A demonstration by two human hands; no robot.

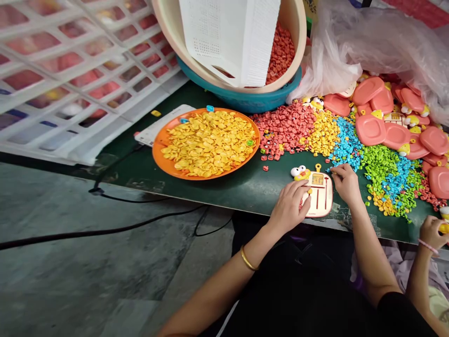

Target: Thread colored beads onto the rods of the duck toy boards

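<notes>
A cream toy panel with a red rim, slots and a small printed screen lies flat at the table's front edge. A yellow-billed duck head with big white eyes sticks out at its upper left. My left hand lies over the panel's left side, fingers curled onto it, hiding that part; a small yellow piece shows by the fingertips. Just right of the panel, my right hand has thumb and forefinger pinched together near the small blue pieces. What sits in the pinch is too small to make out.
An orange plate holds yellow pieces. Behind it stand tubs with red pieces and cardboard. Red, yellow and green piles adjoin coral toy shells. A white crate stands left; a co-worker's hand is right.
</notes>
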